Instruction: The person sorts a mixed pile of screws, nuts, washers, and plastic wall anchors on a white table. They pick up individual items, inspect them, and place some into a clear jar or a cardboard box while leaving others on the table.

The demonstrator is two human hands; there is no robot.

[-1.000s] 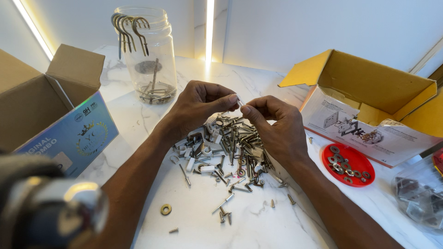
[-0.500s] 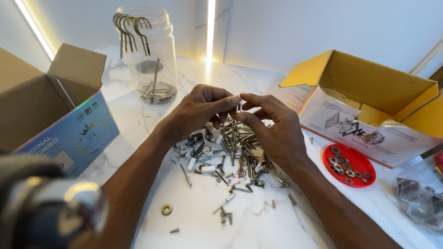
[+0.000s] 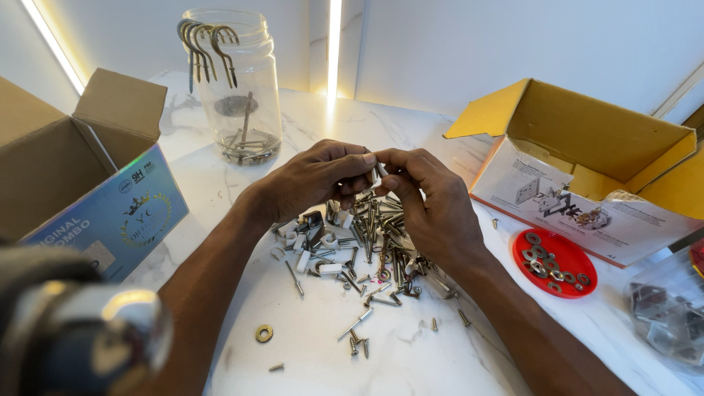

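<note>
My left hand (image 3: 317,180) and my right hand (image 3: 429,202) meet above a heap of mixed screws, nails and white cable clips (image 3: 359,246) on a white marble table (image 3: 411,352). Between the fingertips of both hands sits one small metal fastener (image 3: 380,170); most of it is hidden by the fingers. A brass washer (image 3: 264,334) lies alone in front of the heap, with a few stray screws around it.
A glass jar (image 3: 236,92) with hooks over its rim and hardware inside stands at the back left. An open cardboard box (image 3: 70,169) is at the left, an open yellow box (image 3: 594,165) at the right. A red lid (image 3: 554,262) holds nuts and washers. Clear plastic bags (image 3: 671,308) lie far right.
Both hands have stayed together over the heap, turning the small fastener between the fingertips; the fingers have shifted slightly. The heap and boxes have not moved.
</note>
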